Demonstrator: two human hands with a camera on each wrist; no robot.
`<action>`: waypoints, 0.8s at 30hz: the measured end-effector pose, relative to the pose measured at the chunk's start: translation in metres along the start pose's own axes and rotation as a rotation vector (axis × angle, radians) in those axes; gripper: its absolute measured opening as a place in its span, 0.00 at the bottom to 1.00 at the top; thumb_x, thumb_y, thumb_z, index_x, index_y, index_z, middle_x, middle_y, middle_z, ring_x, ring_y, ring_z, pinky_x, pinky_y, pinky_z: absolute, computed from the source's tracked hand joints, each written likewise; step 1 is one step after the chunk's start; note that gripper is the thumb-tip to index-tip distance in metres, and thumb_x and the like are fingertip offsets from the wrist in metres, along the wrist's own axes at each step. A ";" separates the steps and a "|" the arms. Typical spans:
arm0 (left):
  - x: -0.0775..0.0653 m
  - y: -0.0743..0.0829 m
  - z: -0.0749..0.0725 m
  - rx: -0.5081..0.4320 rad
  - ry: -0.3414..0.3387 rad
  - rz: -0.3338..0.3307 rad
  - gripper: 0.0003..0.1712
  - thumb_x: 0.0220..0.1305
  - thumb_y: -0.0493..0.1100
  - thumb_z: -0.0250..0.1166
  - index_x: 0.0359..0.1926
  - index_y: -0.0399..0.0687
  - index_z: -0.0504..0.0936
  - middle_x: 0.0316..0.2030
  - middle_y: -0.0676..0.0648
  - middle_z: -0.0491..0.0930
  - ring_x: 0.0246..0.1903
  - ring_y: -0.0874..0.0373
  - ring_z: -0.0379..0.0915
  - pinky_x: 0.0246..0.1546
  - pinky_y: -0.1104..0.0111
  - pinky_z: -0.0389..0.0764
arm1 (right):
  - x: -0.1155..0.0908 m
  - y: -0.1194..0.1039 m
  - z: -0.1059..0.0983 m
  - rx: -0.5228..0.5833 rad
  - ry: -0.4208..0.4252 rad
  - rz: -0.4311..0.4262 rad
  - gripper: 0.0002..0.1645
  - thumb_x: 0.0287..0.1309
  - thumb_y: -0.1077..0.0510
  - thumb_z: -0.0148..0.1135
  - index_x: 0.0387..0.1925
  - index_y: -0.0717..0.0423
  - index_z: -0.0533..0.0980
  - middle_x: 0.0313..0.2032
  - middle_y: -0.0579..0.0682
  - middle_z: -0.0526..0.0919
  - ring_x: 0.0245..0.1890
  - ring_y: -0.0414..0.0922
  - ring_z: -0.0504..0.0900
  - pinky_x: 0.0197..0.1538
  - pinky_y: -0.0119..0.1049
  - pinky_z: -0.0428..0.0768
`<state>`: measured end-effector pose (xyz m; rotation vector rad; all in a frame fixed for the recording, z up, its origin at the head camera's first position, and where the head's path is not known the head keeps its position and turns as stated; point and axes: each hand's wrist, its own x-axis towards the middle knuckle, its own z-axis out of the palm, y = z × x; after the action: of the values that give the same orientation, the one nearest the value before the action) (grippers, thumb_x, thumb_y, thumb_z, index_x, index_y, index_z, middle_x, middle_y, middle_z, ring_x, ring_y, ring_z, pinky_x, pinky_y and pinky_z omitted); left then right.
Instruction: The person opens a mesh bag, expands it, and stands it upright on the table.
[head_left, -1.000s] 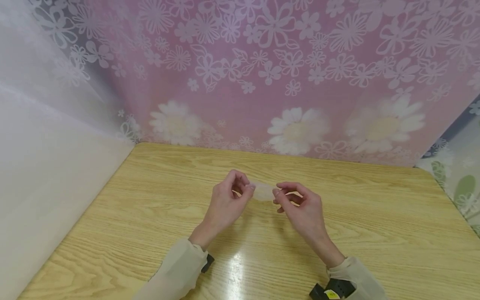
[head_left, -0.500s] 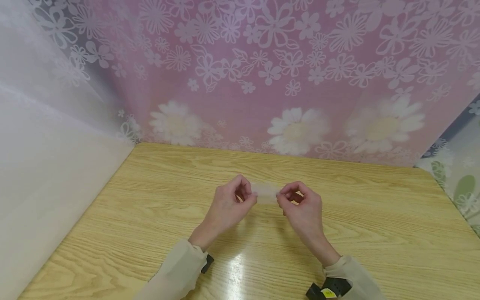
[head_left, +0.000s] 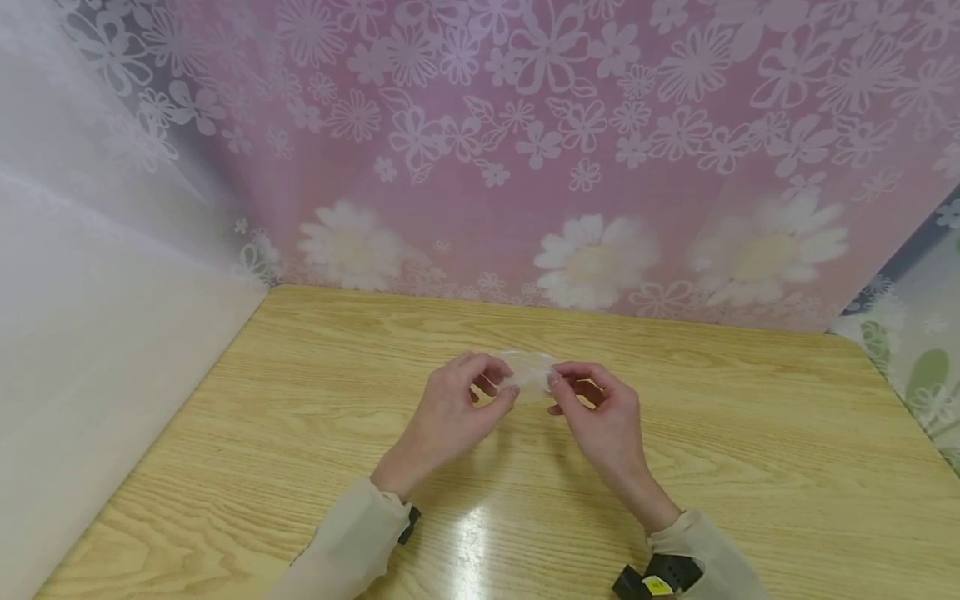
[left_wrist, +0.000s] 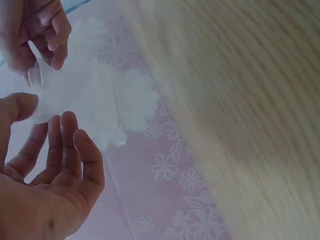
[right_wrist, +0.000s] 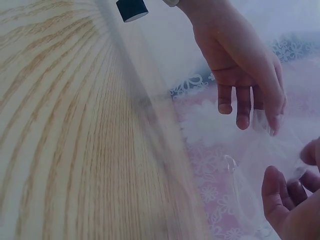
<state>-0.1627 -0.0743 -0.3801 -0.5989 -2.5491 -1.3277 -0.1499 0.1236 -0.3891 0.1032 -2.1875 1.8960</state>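
A small clear plastic bag (head_left: 528, 372), thin and see-through, is held up over the table between both hands. My left hand (head_left: 463, 404) has its edge between thumb and fingers, with the thumb on the near side and the fingers spread a little apart. Opposite, my right hand (head_left: 603, 408) pinches the other side between thumb and index finger. In the left wrist view the bag (left_wrist: 85, 95) hangs flat past the left fingertips (left_wrist: 67, 120), and its folded edge lies by the thumb. The right wrist view shows the film (right_wrist: 250, 165) stretching between the two hands.
A wood-grain table (head_left: 300, 400) lies under the hands. Behind it hangs a pink flowered curtain (head_left: 465, 200), with a pale sheet (head_left: 112, 333) along the left side. Black wrist devices (head_left: 660, 577) show at the sleeves.
The left thumb and fingers have spread wider apart at the bag's edge. The bag's upper edge has risen slightly and its film bulges more; the right hand has shifted a little.
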 end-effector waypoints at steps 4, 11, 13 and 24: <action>-0.001 0.001 0.000 0.020 0.017 0.007 0.02 0.68 0.43 0.67 0.36 0.55 0.83 0.32 0.59 0.81 0.35 0.66 0.79 0.33 0.72 0.78 | -0.001 0.001 0.001 -0.008 -0.025 -0.024 0.13 0.60 0.65 0.72 0.46 0.64 0.82 0.39 0.45 0.82 0.37 0.39 0.86 0.39 0.32 0.88; -0.002 0.001 0.003 0.005 0.080 0.044 0.10 0.63 0.38 0.71 0.30 0.51 0.77 0.31 0.53 0.78 0.32 0.63 0.78 0.30 0.74 0.80 | -0.002 0.003 0.002 -0.095 0.033 -0.132 0.06 0.56 0.68 0.73 0.35 0.60 0.82 0.32 0.50 0.83 0.28 0.36 0.82 0.32 0.27 0.85; -0.002 0.000 0.004 -0.003 0.097 0.053 0.11 0.62 0.37 0.71 0.29 0.50 0.76 0.33 0.50 0.77 0.32 0.62 0.78 0.30 0.75 0.81 | -0.002 0.003 0.002 -0.113 0.058 -0.161 0.07 0.55 0.70 0.74 0.33 0.60 0.82 0.30 0.52 0.83 0.26 0.36 0.81 0.30 0.26 0.83; -0.004 0.000 0.006 0.007 0.142 0.078 0.10 0.64 0.34 0.70 0.34 0.49 0.77 0.31 0.53 0.79 0.30 0.65 0.78 0.28 0.76 0.80 | -0.003 0.004 0.003 -0.127 0.051 -0.239 0.07 0.56 0.66 0.75 0.36 0.58 0.84 0.34 0.52 0.83 0.33 0.33 0.85 0.30 0.25 0.83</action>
<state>-0.1588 -0.0701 -0.3850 -0.5750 -2.3920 -1.2867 -0.1483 0.1207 -0.3944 0.2765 -2.1472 1.6117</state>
